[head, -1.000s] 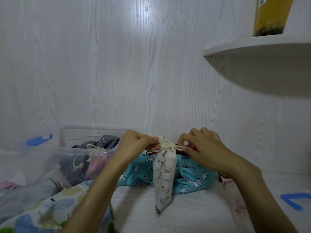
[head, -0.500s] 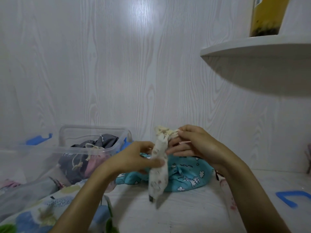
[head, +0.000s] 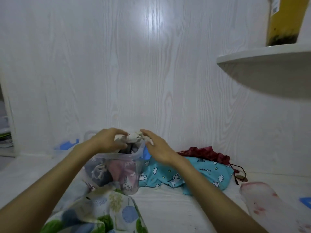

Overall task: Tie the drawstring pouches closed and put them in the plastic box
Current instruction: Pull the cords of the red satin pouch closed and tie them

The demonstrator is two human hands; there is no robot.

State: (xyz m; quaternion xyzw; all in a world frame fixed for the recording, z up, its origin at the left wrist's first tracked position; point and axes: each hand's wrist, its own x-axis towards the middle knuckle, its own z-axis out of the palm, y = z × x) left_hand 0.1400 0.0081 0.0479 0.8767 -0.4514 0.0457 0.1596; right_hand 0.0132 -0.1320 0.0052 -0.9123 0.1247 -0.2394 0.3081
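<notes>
While both hands reach out over the box (head: 116,156), the white pouch (head: 134,137) sits bunched between them, just above the box's far rim. The left hand (head: 107,141) curls its fingers (head: 120,132) over the pouch's left end and its thumb comes in from below, so it grips the cloth there. The right hand (head: 159,148) is flatter: its fingers are nearly straight and lie against the pouch's right side, pressing rather than pinching, though motion blur makes the exact contact hard to read. The pouch's tied top cannot be made out.

Inside the clear box lie other pouches, a dark one (head: 99,172) with a pale cord and a pink one (head: 124,170), both seen through the wall. Just right of the box, on the white surface (head: 168,207), lies a teal pouch (head: 193,175) printed with clouds, and behind it a dark red one (head: 205,153) with a black cord. A pale pink pouch (head: 262,199) lies near the right edge. A leafy-print cloth (head: 101,211) lies in front of the box. A shelf (head: 262,55) on the wall carries a yellow container (head: 284,21).
</notes>
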